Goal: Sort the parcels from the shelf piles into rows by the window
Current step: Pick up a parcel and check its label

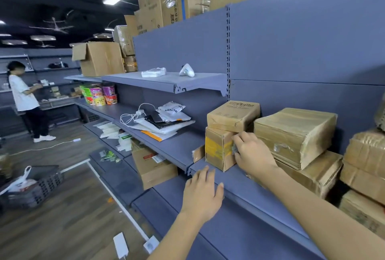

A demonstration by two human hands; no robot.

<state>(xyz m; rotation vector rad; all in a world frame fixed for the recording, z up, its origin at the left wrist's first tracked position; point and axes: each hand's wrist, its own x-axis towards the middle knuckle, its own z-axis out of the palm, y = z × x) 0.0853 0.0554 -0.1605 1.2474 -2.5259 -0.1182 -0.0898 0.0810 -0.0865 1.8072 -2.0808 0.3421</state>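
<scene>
- My right hand point(253, 153) is gripping the yellow-taped parcel point(216, 148), fingers point(239, 137) curled on its edge.
- My left hand point(203, 194) is resting on the shelf point(250, 195), fingers straight, loose.

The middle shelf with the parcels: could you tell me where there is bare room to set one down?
Bare shelf lies between the flat mailers and the yellow-taped box that the right hand grips, and along the front edge under the left hand. The upper shelf is free right of the white pouch. Right of that box, big taped boxes crowd it.
</scene>
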